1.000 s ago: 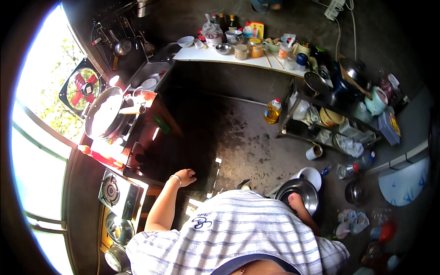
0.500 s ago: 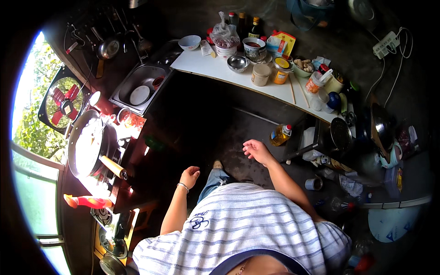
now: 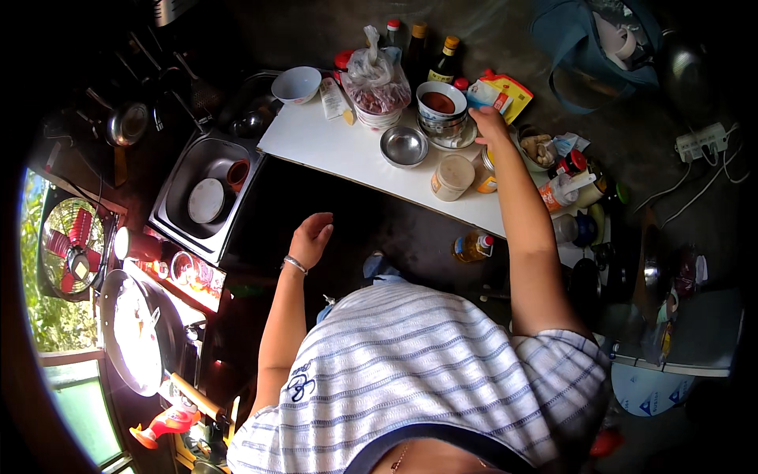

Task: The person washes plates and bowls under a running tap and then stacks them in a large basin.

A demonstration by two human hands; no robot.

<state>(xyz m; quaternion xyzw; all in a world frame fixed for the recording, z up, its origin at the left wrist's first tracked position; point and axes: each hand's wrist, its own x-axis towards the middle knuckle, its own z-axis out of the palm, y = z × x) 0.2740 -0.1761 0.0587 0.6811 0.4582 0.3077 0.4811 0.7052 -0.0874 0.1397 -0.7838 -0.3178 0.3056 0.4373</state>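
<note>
Toward eight o'clock from mid-view, beside a red-bladed window fan (image 3: 75,249), sits a round dark metal wok (image 3: 130,336), its wooden handle pointing toward the person, probably for an easy grasp. Near ten o'clock, a rectangular steel sink (image 3: 178,197) contains a pale round dish (image 3: 206,201). At nine, the left hand (image 3: 311,238) hangs free, fingers loosely curled, holding nothing visible. On the white desk (image 3: 296,146) at one o'clock, a white-rimmed bowl with reddish-brown insides (image 3: 437,102) tops a patterned bowl stack (image 3: 442,126), likely nested to save space. Just right of it, the right hand (image 3: 489,128) reaches in, arm extended; whether its fingers touch or grip the stack, I cannot tell.
</note>
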